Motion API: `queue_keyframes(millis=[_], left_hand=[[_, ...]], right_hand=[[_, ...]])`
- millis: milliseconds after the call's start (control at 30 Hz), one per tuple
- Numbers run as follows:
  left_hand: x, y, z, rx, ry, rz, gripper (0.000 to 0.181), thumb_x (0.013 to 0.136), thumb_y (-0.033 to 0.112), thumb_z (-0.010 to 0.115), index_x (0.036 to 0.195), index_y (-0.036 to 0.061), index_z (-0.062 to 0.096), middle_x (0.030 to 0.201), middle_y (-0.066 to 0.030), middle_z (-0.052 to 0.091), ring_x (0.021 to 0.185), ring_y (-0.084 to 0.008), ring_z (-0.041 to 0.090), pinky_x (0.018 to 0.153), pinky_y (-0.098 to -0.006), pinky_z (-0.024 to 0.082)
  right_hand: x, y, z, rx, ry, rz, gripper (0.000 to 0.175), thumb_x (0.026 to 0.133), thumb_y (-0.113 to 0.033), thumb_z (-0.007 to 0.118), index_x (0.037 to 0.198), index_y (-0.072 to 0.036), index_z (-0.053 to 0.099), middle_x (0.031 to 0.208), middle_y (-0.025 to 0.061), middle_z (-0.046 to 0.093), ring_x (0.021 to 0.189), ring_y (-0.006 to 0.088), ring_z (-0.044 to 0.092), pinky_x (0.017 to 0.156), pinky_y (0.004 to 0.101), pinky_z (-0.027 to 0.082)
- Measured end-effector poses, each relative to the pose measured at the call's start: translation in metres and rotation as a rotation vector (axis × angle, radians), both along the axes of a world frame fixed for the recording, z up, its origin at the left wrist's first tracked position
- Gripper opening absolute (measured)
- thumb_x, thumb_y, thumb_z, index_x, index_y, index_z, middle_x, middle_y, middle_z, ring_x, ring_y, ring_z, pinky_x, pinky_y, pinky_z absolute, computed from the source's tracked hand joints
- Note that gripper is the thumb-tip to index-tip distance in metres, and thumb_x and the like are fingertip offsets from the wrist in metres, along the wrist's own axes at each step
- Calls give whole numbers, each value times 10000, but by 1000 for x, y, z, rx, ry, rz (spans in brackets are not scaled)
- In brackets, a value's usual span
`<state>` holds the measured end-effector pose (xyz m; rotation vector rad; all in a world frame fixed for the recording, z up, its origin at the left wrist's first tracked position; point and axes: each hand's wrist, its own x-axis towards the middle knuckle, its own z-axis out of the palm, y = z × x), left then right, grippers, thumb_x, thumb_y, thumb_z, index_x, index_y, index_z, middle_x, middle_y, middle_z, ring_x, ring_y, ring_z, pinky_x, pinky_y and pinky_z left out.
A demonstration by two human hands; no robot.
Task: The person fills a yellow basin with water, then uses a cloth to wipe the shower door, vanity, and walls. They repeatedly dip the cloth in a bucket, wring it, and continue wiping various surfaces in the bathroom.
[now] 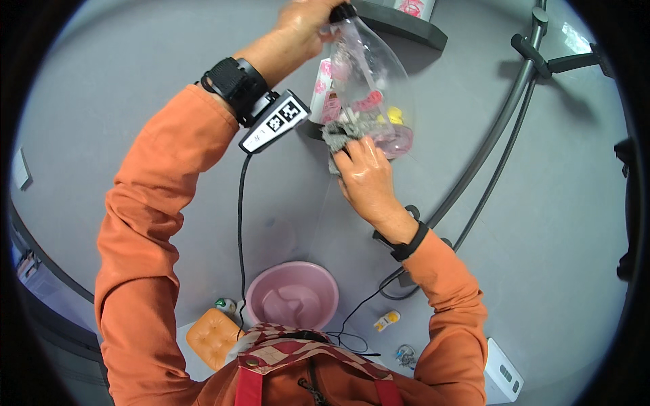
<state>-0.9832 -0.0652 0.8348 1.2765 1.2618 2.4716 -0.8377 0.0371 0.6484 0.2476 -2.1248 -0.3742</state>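
At the top of the view, my left hand [304,23] grips a large clear container [393,66] near its black cap [343,12]. The container widens downward, and pink and yellow items show through its see-through wall; whether they are inside or behind it I cannot tell. A crumpled grey cloth [336,134] is in my right hand [368,182], against the lower part of the container. Both hands look wet. Parts of my left fingers are cut off by the top edge.
A dark shelf [426,33] juts out at the top, near a shower pipe [487,142] with its hose [500,167]. Below stand a pink basin [325,286], an orange tufted cushion [210,337], a yellow-and-white bottle [387,320] and a white box-like device [500,373]. A black cable [240,218] hangs from the left wrist device [274,122].
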Motion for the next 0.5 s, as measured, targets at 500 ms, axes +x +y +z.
queue_keyframes(millis=[500], left_hand=[[-10, -38, -58, -111, -48, -97, 217, 850, 314, 660, 910, 106, 660, 746, 20, 599, 705, -105, 576, 601, -251, 466]], right_hand=[[97, 138, -59, -451, 1, -386, 313, 738, -238, 691, 1000, -73, 646, 962, 119, 623, 952, 291, 574, 796, 387, 478]])
